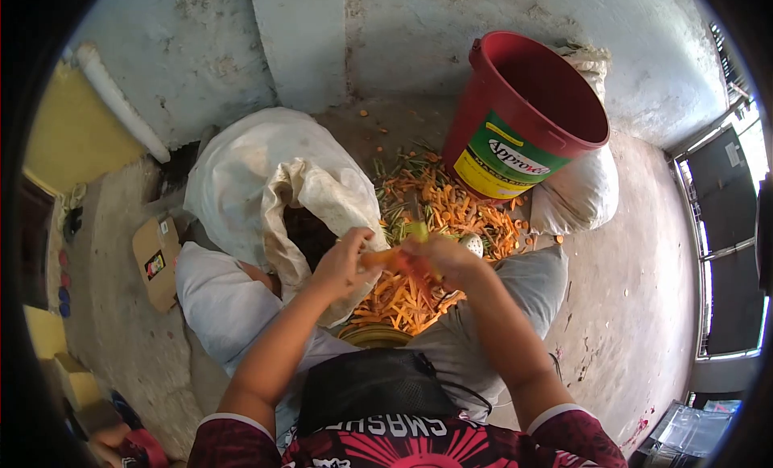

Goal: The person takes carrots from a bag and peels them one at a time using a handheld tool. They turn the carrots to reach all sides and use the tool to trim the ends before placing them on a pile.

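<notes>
My left hand (345, 268) is closed on one end of an orange carrot (375, 259), beside the mouth of a white sack (278, 166). At the carrot's other end, my right hand (441, 257) is closed round a tool with a yellow-green part (419, 230); motion blur hides its exact shape. Beneath both hands lies a heap of orange peelings (411, 303), with green bits mixed in farther back. The rim of a yellowish basin (374, 334) shows under the near edge of the heap.
A large red bucket (475, 105) with a green and yellow label stands behind the heap. Beside it is a filled white sack (576, 194). Cardboard (158, 262) lies at the left. A pale wall (419, 41) rises behind. Part of another person (121, 444) shows at the lower left.
</notes>
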`<control>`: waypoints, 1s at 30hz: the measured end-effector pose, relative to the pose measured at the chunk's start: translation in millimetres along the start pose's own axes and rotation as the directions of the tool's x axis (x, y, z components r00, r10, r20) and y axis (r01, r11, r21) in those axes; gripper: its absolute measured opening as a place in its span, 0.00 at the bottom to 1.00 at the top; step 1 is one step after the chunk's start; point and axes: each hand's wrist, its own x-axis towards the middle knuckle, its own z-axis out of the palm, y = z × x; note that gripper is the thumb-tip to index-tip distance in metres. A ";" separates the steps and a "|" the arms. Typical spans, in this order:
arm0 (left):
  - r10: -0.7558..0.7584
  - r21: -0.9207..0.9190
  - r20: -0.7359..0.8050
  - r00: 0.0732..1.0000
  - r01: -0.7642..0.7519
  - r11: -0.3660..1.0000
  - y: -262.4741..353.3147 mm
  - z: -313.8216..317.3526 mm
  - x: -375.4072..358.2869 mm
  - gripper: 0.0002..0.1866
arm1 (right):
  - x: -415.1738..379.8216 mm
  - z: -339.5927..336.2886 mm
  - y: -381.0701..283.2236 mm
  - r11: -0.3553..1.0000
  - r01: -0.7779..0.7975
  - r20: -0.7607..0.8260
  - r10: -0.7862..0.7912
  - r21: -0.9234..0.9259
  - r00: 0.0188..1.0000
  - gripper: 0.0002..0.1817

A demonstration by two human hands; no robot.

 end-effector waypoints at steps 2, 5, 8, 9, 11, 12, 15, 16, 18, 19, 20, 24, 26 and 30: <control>-0.036 -0.032 -0.148 0.988 0.032 0.999 -14.6 -6.9 -3.5 0.20 | -21.6 -18.3 -35.9 0.993 0.043 -0.146 -0.059 -0.110 0.988 0.13; -0.023 0.221 -0.275 0.961 0.087 0.971 -53.9 -16.0 -11.5 0.16 | -47.2 -83.3 -79.6 0.918 0.396 -0.352 -0.381 -0.030 0.855 0.16; -0.031 0.464 -0.272 0.962 0.159 0.871 -64.2 -31.7 -19.9 0.11 | -63.5 -151.8 -112.9 0.494 0.806 -0.498 -0.635 0.327 0.591 0.18; -0.050 0.465 -0.285 0.957 0.183 0.866 -73.9 -29.4 -21.3 0.09 | -77.4 -160.3 -120.4 0.408 0.797 -0.420 -0.691 0.446 0.589 0.22; -0.192 0.467 -0.212 0.958 0.272 0.841 -83.4 -28.5 -23.0 0.08 | -80.1 -172.9 -124.9 0.395 0.818 -0.550 -0.606 0.419 0.575 0.23; -0.316 0.474 -0.128 0.940 0.338 0.813 -86.0 -29.3 -23.2 0.07 | -73.2 -180.6 -120.7 0.402 0.820 -0.551 -0.608 0.407 0.572 0.23; -0.477 0.475 0.101 0.873 0.379 0.794 -93.7 -23.0 -27.7 0.07 | -30.7 -176.8 -93.5 0.563 0.751 -0.584 -0.497 0.346 0.642 0.20; -0.491 0.468 0.176 0.853 0.366 0.804 -97.8 -17.5 -29.9 0.08 | -18.0 -163.6 -79.9 0.619 0.698 -0.584 -0.435 0.359 0.685 0.18; -0.440 0.391 0.348 0.828 0.298 0.871 -120.8 3.8 -34.5 0.08 | 8.4 -148.1 -58.0 0.718 0.563 -0.518 -0.324 0.409 0.791 0.17; -0.404 0.344 0.432 0.806 0.267 0.900 -123.8 8.1 -34.3 0.09 | 19.4 -146.1 -50.9 0.760 0.478 -0.452 -0.272 0.440 0.849 0.16; -0.430 0.353 0.482 0.763 0.279 0.893 -126.9 11.2 -34.0 0.09 | 27.0 -145.8 -44.3 0.796 0.390 -0.385 -0.216 0.463 0.897 0.15; -0.453 0.442 0.501 0.738 0.232 0.866 -126.9 20.0 -12.4 0.11 | 25.6 -127.2 -64.2 0.864 0.411 -0.408 -0.276 0.291 0.870 0.12; -0.459 0.480 0.414 0.786 0.240 0.844 -139.3 22.8 -2.6 0.12 | 41.5 -144.0 -50.0 0.948 0.290 -0.451 -0.205 0.129 0.869 0.11; -0.551 0.521 0.261 0.793 0.365 0.772 -212.9 41.1 13.1 0.15 | 57.5 -144.8 -53.8 0.951 0.299 -0.446 -0.234 0.081 0.864 0.11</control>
